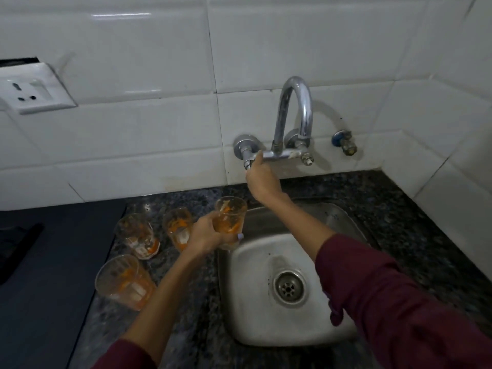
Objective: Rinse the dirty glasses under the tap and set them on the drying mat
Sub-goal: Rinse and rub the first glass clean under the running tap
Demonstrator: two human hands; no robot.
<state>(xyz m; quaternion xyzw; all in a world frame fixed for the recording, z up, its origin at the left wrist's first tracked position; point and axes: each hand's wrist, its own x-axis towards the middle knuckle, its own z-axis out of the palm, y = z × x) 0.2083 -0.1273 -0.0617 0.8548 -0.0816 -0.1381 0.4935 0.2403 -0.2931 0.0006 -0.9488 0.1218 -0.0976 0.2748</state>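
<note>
My left hand (203, 234) grips a dirty glass (230, 217) smeared with orange residue, holding it upright over the left rim of the steel sink (253, 265). My right hand (259, 177) is closed on the left tap handle (247, 155) of the wall-mounted chrome tap (295, 107). No water is visibly running. Three more dirty glasses stand on the counter left of the sink: one at the back (177, 225), one further left (138, 235), one nearest me (123, 282). The dark drying mat (53, 262) lies at the far left.
The speckled granite counter (399, 222) wraps the sink, with white tiled walls behind and to the right. A wall socket (32, 93) is at upper left. A small angle valve (346, 143) sticks out right of the tap. The sink drain (288, 287) sits mid-basin.
</note>
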